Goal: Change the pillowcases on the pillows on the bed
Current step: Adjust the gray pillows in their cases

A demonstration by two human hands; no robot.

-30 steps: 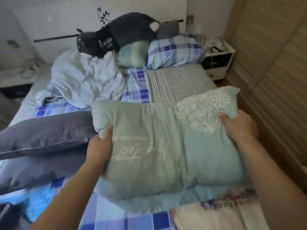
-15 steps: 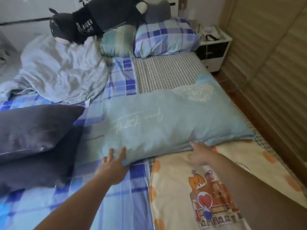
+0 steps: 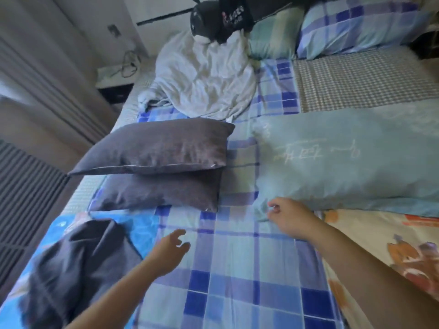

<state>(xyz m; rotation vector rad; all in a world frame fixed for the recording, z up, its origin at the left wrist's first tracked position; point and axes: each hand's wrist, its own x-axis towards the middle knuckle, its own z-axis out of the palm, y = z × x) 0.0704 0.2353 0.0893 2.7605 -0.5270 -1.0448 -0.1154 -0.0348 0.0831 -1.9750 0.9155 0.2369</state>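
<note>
A light blue pillow (image 3: pixel 351 162) with white script lies flat on the checked bed sheet (image 3: pixel 237 269) at the right. Two dark grey pillows (image 3: pixel 161 148) are stacked to its left. My right hand (image 3: pixel 288 217) hovers just off the blue pillow's near left corner, fingers loosely curled, holding nothing. My left hand (image 3: pixel 169 250) floats above the sheet in front of the grey pillows, fingers apart and empty. A dark grey cloth (image 3: pixel 73 264) lies crumpled at the lower left on a bright blue fabric (image 3: pixel 142 229).
A crumpled white blanket (image 3: pixel 204 77) and a dark plush toy (image 3: pixel 221 17) sit at the bed's head beside a striped pillow (image 3: pixel 273 34) and a plaid pillow (image 3: pixel 361 24). A cartoon-print cloth (image 3: pixel 384 243) lies at the right. A curtain (image 3: pixel 35 91) hangs left.
The blue pillow went from held up in both hands to lying flat on the bed. Both hands let go and drew back; the view swung left toward the grey pillows.
</note>
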